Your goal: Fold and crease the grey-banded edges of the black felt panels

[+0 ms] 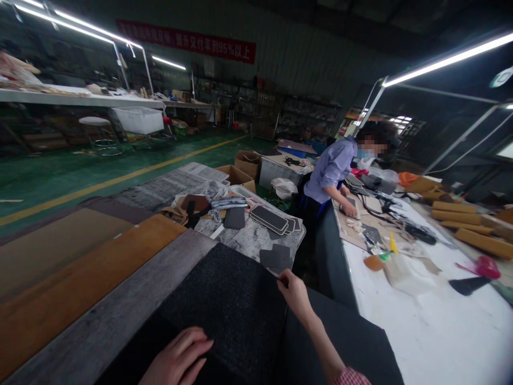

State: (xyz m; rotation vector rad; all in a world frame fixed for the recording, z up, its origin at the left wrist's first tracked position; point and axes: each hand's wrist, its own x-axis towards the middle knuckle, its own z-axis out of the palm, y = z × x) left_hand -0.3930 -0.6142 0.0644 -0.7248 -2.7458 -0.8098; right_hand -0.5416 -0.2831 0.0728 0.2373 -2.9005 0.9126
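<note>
A large black textured sheet (236, 299) lies in front of me on a grey surface. My right hand (296, 297) pinches the far right edge of this sheet between thumb and fingers. On its near left part rests my left hand (178, 355), fingers extended and slightly bent, palm hidden. Right of the black sheet spreads another dark, smoother sheet (352, 334), partly under my right forearm. To the left lie a grey strip (116, 299), a brown-orange sheet (92, 283) and a tan sheet (60, 240).
Beyond the sheet, a grey table (248, 246) bears dark rounded panels (269, 218) and fabric pieces. At right, a co-worker (332, 166) bends over a white worktable (417, 321) with scraps and an orange bottle (375, 262). Cardboard boxes (236, 177) stand behind.
</note>
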